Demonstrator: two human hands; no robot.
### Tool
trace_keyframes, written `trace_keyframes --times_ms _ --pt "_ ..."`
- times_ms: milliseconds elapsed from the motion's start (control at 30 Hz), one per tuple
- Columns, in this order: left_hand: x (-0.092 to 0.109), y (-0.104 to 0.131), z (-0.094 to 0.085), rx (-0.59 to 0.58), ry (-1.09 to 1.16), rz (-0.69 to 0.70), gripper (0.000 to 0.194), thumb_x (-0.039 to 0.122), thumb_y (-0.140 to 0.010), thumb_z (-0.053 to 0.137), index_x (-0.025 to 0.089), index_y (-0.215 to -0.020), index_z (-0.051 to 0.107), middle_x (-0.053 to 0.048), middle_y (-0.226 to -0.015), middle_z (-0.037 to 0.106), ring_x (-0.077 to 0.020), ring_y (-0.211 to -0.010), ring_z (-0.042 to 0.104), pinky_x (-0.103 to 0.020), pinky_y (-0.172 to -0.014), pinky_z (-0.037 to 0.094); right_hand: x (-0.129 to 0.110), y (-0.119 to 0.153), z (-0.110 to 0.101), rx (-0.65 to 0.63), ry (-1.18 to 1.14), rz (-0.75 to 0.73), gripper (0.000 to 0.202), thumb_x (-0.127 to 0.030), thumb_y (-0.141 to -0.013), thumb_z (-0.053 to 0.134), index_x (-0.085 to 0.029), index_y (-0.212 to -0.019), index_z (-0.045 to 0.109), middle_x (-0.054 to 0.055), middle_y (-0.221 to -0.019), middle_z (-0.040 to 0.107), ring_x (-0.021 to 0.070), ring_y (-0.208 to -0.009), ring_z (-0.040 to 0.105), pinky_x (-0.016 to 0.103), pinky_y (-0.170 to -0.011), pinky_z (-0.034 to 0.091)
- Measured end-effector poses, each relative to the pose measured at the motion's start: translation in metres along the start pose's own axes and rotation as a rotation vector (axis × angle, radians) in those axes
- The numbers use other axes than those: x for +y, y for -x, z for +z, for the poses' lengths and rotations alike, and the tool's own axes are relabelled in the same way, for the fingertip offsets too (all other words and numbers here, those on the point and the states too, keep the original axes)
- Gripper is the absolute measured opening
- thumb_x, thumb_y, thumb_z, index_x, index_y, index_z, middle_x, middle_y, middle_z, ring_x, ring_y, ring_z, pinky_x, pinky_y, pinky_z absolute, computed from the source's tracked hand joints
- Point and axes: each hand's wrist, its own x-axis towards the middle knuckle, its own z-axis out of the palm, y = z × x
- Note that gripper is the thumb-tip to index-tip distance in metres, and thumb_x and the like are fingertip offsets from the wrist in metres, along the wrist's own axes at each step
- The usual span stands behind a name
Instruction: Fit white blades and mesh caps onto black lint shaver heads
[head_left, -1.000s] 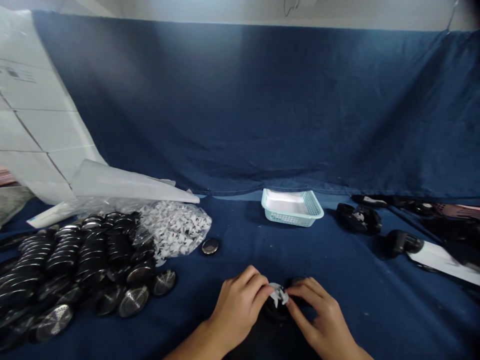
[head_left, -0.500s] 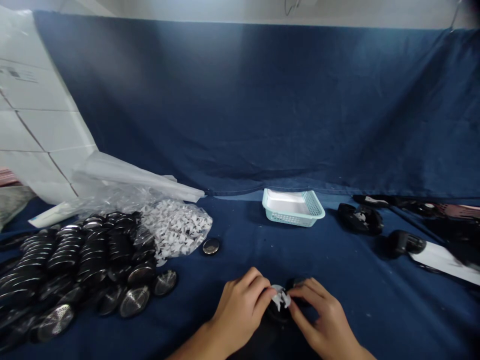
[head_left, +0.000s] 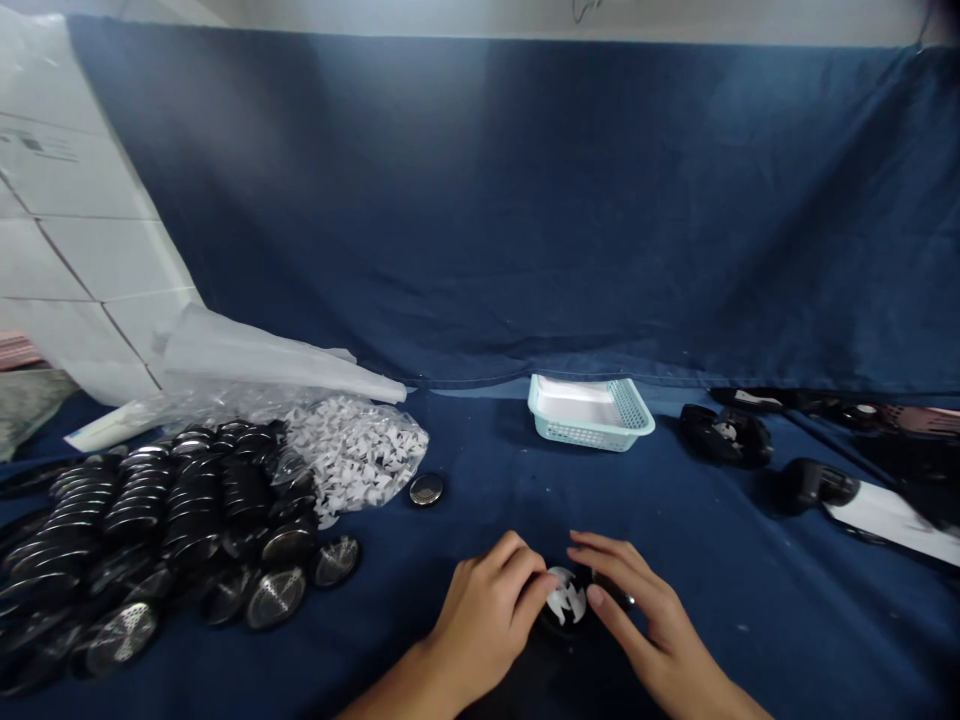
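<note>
A small white plastic piece with notched prongs (head_left: pixel 566 600) lies over a dark round part (head_left: pixel 559 628), low in the middle of the view. My left hand (head_left: pixel 491 615) pinches the white piece's left edge between thumb and forefinger. On the other side, my right hand (head_left: pixel 649 620) has its fingers apart, with the thumb tip close to the white piece; whether it touches is unclear. Beneath the right fingers sits a black disc with a shiny rim (head_left: pixel 616 592), partly hidden by them.
Many black discs with perforated metal faces (head_left: pixel 277 597) are stacked at left, beside a clear bag of white pieces (head_left: pixel 360 450). A single disc (head_left: pixel 426 489) lies apart. A light-blue basket (head_left: pixel 592 436) stands behind; black devices (head_left: pixel 724 435) lie at right, before a blue curtain (head_left: pixel 480 210).
My right hand has opened, its fingers spreading and drawing back a little from the white piece. The white piece now lies flatter. My left hand keeps its pinch.
</note>
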Motion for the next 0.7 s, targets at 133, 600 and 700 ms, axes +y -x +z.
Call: trace_keyframes --times_ms 133,600,700 --pt "0.002 0.002 -0.003 0.038 0.033 0.007 0.019 0.031 -0.097 0.044 0.022 -0.096 0.061 -0.003 -0.095 0.061 -0.0157 -0.083 0.062 -0.025 -0.074 0.046 0.000 -0.003 0.003 -0.092 -0.051 0.029 0.023 -0.031 -0.093 0.053 -0.026 -0.113 0.064 0.009 -0.127 0.059 0.0217 -0.120 0.055 0.038 -0.101 0.047" --pt "-0.002 0.010 -0.013 -0.010 -0.074 0.213 0.020 0.029 -0.093 0.051 0.028 -0.110 0.061 -0.003 -0.104 0.058 -0.0145 -0.078 0.060 -0.029 -0.074 0.053 -0.002 -0.002 0.013 -0.059 -0.158 0.046 0.018 -0.027 -0.094 0.052 -0.028 -0.111 0.056 0.004 -0.112 0.062 0.0192 -0.108 0.059 0.035 -0.094 0.048" --pt "0.000 0.012 -0.013 -0.037 -0.096 0.162 0.025 0.034 -0.089 0.059 0.030 -0.113 0.059 -0.003 -0.116 0.056 -0.0185 -0.090 0.061 -0.035 -0.079 0.054 -0.003 -0.002 0.015 -0.034 -0.183 0.050 0.016 -0.027 -0.093 0.052 -0.027 -0.109 0.056 0.004 -0.110 0.063 0.0195 -0.106 0.059 0.035 -0.092 0.048"
